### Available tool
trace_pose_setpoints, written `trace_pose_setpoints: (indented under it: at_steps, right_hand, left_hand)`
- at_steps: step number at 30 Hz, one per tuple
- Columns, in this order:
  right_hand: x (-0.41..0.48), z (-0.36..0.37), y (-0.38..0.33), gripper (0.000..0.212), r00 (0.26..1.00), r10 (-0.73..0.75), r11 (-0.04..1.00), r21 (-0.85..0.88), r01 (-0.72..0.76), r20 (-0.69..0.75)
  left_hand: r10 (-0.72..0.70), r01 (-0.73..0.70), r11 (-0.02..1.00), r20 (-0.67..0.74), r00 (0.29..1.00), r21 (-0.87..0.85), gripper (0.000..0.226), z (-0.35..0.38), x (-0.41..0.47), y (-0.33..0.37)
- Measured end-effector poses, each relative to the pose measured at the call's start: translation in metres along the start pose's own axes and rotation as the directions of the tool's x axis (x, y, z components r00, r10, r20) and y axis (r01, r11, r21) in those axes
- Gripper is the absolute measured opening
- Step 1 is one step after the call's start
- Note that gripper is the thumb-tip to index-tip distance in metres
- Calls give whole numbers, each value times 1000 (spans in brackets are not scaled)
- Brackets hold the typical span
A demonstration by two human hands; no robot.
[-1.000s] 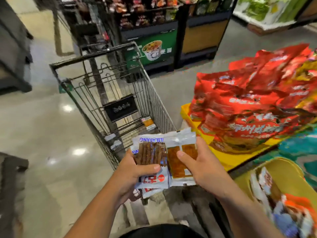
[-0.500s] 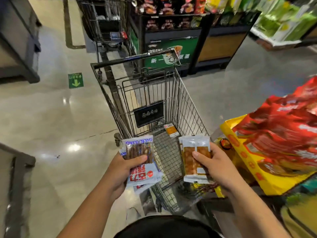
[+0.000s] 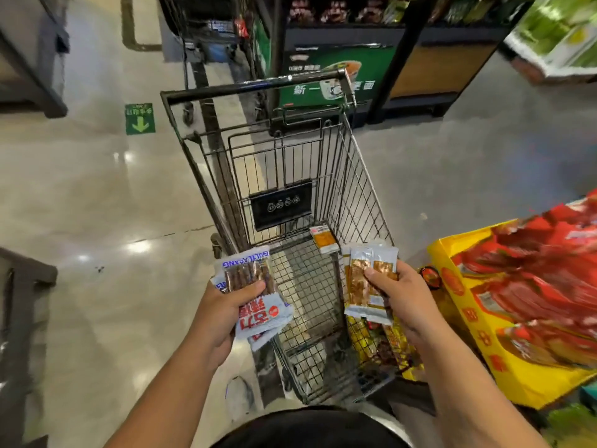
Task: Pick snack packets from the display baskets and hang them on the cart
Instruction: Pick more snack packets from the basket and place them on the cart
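A dark wire shopping cart (image 3: 361, 195) stands right in front of me. My left hand (image 3: 223, 315) grips a small stack of white-and-blue snack packets (image 3: 255, 292) with brown sticks showing, held over the cart's left rim. My right hand (image 3: 403, 299) holds white packets with orange-brown filling (image 3: 361, 286) above the cart's right rim. One small orange packet (image 3: 324, 239) lies inside the cart on its mesh floor. More yellow packets (image 3: 371, 344) show outside the cart's right side below my right hand.
A yellow display bin (image 3: 478, 334) heaped with red snack bags (image 3: 542, 286) sits at the right. Dark shelving with a green sign (image 3: 336, 76) stands behind the cart, beside another cart (image 3: 206, 33). A green arrow sticker (image 3: 140, 119) marks the shiny floor at left.
The view has swung left from the red bag bin onto the cart. My two hands have moved apart, left packets over the left rim, right packets over the right rim.
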State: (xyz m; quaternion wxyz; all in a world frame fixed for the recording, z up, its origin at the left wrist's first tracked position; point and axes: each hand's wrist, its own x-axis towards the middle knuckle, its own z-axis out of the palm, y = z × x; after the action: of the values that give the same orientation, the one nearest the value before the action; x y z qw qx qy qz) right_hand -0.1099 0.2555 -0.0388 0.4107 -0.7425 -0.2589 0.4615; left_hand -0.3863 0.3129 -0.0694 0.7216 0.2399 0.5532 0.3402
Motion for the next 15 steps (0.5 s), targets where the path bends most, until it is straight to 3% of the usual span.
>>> trace_pose_setpoints:
  at_steps: [3,11,15]
  right_hand:
    - [41,-6,2,8,999,24,999,-39,-22,49]
    - [176,-7,51,11,966,246,969,-57,-242,86]
    - [230,6,90,12,960,268,959,-111,-259,75]
  left_hand:
    - [-6,8,1000,-88,996,22,27,9,13,0]
    - [53,-14,994,-355,933,112,33,36,81,11]
    - [119,-66,984,-341,933,164,29,56,124,-1]
